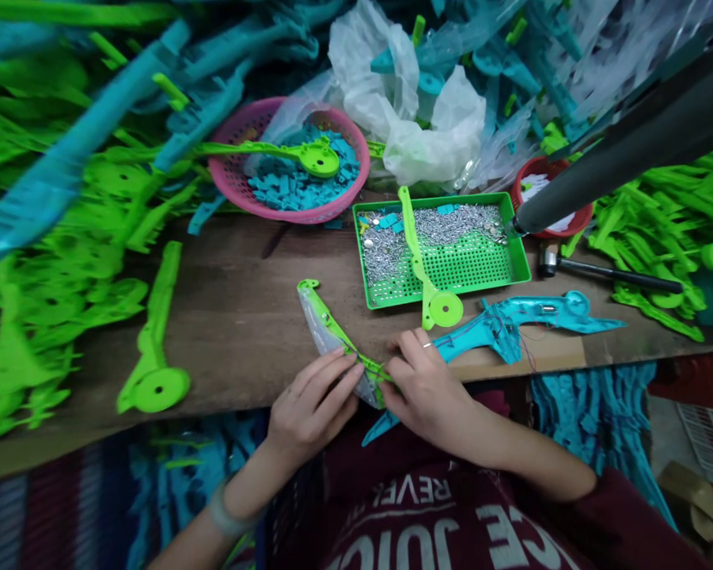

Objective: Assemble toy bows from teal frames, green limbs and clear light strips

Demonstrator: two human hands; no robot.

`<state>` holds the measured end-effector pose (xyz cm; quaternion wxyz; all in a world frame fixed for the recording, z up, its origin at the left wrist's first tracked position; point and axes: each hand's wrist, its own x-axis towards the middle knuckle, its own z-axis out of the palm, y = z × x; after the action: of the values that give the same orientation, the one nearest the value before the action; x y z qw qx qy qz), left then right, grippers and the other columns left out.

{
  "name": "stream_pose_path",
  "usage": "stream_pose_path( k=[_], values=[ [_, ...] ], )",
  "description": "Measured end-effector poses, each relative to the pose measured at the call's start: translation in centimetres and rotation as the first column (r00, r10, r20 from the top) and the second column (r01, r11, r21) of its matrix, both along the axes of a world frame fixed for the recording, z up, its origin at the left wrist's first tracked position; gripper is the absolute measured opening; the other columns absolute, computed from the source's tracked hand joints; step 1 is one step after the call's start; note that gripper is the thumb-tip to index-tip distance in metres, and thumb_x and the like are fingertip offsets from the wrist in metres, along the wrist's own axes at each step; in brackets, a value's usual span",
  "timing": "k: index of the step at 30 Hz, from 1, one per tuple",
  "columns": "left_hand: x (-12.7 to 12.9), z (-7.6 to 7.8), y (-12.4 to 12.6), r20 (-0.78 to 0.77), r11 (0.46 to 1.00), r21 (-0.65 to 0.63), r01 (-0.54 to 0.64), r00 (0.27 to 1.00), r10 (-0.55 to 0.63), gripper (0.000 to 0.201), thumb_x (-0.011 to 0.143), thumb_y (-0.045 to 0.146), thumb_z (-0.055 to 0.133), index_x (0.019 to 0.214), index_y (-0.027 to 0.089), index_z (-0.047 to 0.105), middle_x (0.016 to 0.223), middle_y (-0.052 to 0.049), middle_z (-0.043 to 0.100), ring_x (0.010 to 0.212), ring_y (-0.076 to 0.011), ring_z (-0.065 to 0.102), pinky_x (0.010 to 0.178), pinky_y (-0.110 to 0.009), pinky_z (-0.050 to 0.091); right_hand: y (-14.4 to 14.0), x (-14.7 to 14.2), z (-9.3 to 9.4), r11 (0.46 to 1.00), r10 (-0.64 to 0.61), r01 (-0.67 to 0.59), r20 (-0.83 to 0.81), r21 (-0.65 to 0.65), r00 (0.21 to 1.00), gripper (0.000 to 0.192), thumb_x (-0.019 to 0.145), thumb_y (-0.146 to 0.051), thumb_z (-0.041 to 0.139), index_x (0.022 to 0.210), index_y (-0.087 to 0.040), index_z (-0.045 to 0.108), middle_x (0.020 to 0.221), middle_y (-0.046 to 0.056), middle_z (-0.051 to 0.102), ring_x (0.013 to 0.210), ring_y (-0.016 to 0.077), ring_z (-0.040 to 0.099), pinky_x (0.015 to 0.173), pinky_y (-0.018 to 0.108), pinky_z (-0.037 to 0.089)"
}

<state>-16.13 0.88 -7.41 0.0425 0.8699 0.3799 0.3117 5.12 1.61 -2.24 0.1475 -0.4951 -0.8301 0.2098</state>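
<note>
A curved green plastic shell with a clear curved piece along its side lies at the table's front edge. My left hand is closed on it, fingers pressed over its lower half. Dark thin wires seem to run along that half. My right hand is curled at the shell's lower right end, fingertips pinched together against it; what they pinch is hidden. Under and beside my right hand lies a blue plastic shell with thin wires and a small metal part inside.
Ahead stands a green perforated tray of small screws, a green plastic part across it. Behind are a pink basket of blue pieces and a red bowl. A hammer lies right. Green parts pile up left. A dark pole slants in.
</note>
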Motion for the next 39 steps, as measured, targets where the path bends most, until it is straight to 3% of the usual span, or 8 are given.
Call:
stream_pose_path(
  k=[4,9,13,16,28,39],
  values=[
    [0.1,0.1,0.0,-0.006,1.0,0.025,0.004,1.0,-0.003,0.063,0.088,0.008,0.065,0.148,0.019,0.049,0.116,-0.011,0.076,0.116,-0.0262,0.07,0.102,-0.037,0.058,-0.3,-0.1,0.0,1.0,-0.017,0.017,0.022,0.004,1.0,0.014,0.091,-0.011,0.058,0.08,-0.018,0.062,0.1,0.01,0.056,0.095,0.0241,0.047,0.079,0.037,0.047],
    [0.1,0.1,-0.1,0.004,1.0,0.026,-0.014,1.0,0.014,0.063,0.088,0.007,0.065,0.147,0.02,0.05,0.117,-0.011,0.076,0.116,-0.026,0.07,0.1,-0.037,0.059,-0.4,-0.4,-0.7,0.996,-0.052,0.061,-0.146,0.058,0.988,0.018,0.092,-0.008,0.054,0.078,-0.018,0.059,0.094,0.008,0.056,0.09,0.0214,0.046,0.078,0.035,0.045],
    [0.2,0.0,-0.1,0.008,0.999,0.043,-0.003,1.0,0.003,0.058,0.084,0.004,0.069,0.14,0.013,0.056,0.115,-0.014,0.075,0.117,-0.0271,0.069,0.102,-0.037,0.057,-0.5,-0.8,-1.4,0.983,-0.088,0.119,-0.209,0.141,0.974,0.02,0.09,-0.005,0.049,0.078,-0.017,0.057,0.089,0.008,0.056,0.086,0.0215,0.045,0.076,0.035,0.045],
    [0.2,-0.2,-0.2,0.022,0.999,0.048,-0.007,1.0,0.006,0.051,0.083,0.004,0.069,0.133,0.011,0.06,0.114,-0.015,0.075,0.118,-0.0277,0.069,0.102,-0.037,0.057,-0.7,-1.1,-2.0,0.971,-0.104,0.138,-0.175,0.194,0.979,0.02,0.09,-0.006,0.047,0.078,-0.018,0.057,0.088,0.009,0.056,0.085,0.0226,0.044,0.075,0.036,0.044],
    [0.2,-0.3,-0.3,-0.016,0.998,0.058,-0.005,1.0,0.006,0.048,0.083,0.01,0.072,0.13,0.009,0.062,0.115,-0.016,0.075,0.117,-0.0296,0.069,0.1,-0.038,0.057,-0.7,-1.8,-2.0,0.963,-0.162,0.177,-0.09,0.204,0.983,0.017,0.089,-0.007,0.049,0.08,-0.018,0.059,0.09,0.009,0.057,0.088,0.0231,0.047,0.077,0.035,0.046],
    [0.1,-0.2,-0.2,-0.018,0.998,0.064,0.013,1.0,-0.011,0.051,0.083,0.009,0.072,0.133,0.008,0.06,0.115,-0.017,0.074,0.118,-0.0301,0.069,0.101,-0.038,0.056,-0.4,-2.3,-1.6,0.947,-0.155,0.113,0.117,0.3,0.981,0.016,0.093,-0.014,0.053,0.079,-0.02,0.058,0.082,0.007,0.056,0.08,0.0233,0.048,0.069,0.034,0.04]
  ],
)
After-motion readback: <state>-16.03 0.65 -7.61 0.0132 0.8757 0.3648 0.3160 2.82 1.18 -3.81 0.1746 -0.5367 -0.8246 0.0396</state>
